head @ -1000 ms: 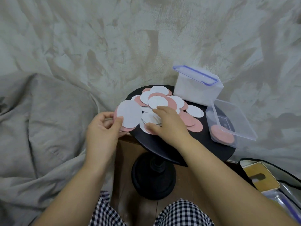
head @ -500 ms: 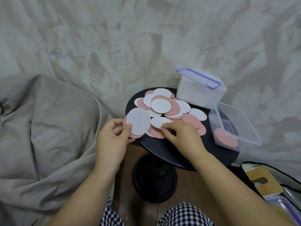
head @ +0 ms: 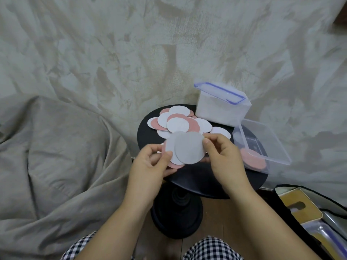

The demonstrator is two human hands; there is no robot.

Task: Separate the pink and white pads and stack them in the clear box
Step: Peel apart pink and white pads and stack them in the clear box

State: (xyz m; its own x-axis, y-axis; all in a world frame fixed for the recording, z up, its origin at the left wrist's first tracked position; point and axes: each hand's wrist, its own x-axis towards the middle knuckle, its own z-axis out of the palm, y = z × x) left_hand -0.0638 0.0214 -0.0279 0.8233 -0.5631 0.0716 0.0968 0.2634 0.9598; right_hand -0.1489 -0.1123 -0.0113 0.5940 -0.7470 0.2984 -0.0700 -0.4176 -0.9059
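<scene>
Now, from the head view, both hands are raised together above the near edge of the round black table. The left hand keeps its grip closed on a small stack of pink and white pads, thumb on the front and fingers behind. The right hand has its grip closed on a white pad, pinching its right edge and holding it flat against the front of that stack.

Half a second ago the right hand was down on the loose pile, fingers on a white pad at the table's near side; it has since lifted to meet the left hand. The rest of the pile lies on the far half of the table.

The clear box sits open at the table's right edge with pink pads lying in its bottom, as before. A lidded container stands just behind it.
</scene>
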